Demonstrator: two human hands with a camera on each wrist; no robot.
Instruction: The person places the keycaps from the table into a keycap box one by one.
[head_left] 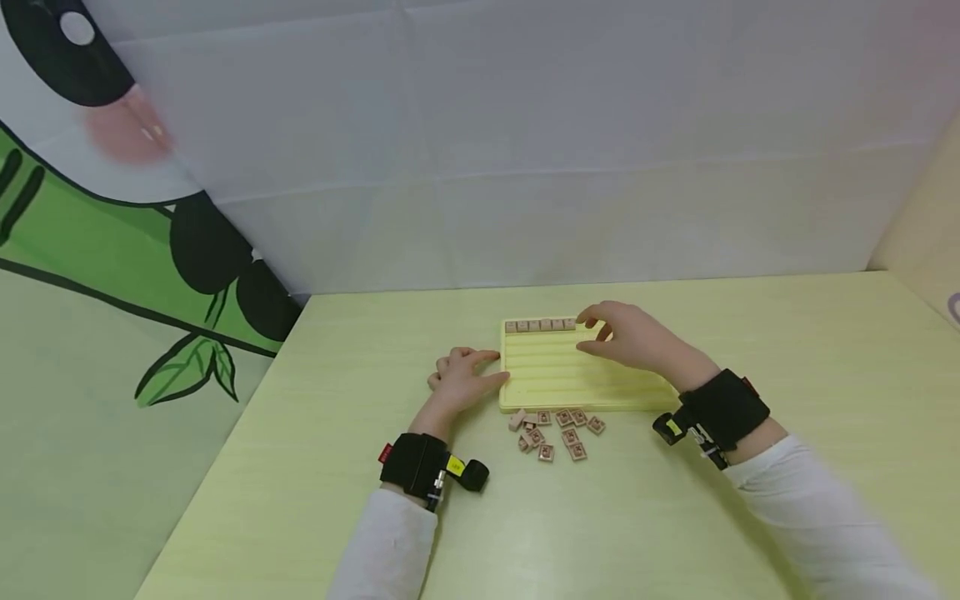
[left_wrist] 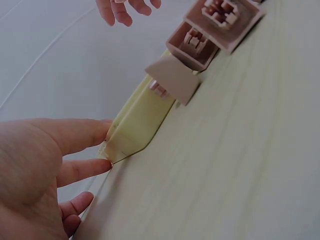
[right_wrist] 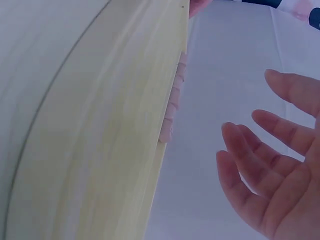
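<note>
A pale yellow ridged tray lies on the table, with a row of several pinkish-brown keycaps along its far ridge, starting at the left corner. My left hand is at the tray's left side. In the left wrist view its extended fingertips touch the tray's end. Over the far part of the tray, just right of the row, is my right hand. Its fingers are spread and slightly bent, and the right wrist view shows nothing between them.
Several loose keycaps are scattered in front of the tray's near edge, many with their stem sides up. One keycap lies tilted close to the tray in the left wrist view. A pale wall covering rises behind the table.
</note>
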